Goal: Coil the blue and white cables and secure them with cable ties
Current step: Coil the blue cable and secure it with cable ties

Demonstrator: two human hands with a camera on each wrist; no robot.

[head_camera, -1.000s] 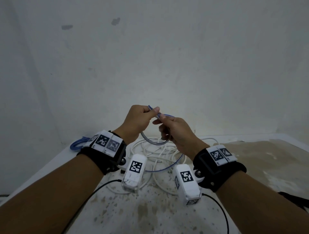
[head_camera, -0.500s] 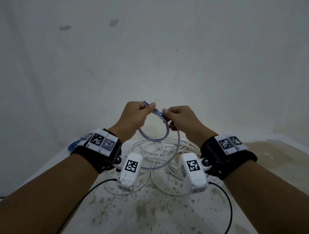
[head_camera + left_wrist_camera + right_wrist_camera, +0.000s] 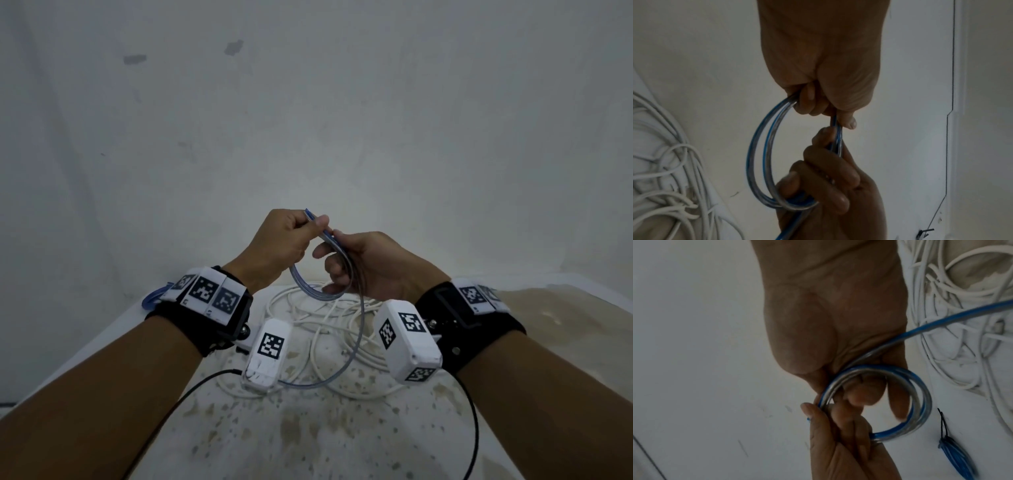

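Dim, flat, greyish light fills all three views, with no glare and only soft shadows. The head view bows outward at its edges. Both wrist views are grainy, soft and underexposed, their corners blurred.

Left hand (image 3: 279,241): my fist is raised in front of me, thumb on top pinching the blue cable (image 3: 310,286) against my curled fingers.
Right hand (image 3: 370,265): at 3 o'clock of my left, fingers curled round the same loop.
Forearms: both reach in from 7 and 5 o'clock, hands nearly touching.
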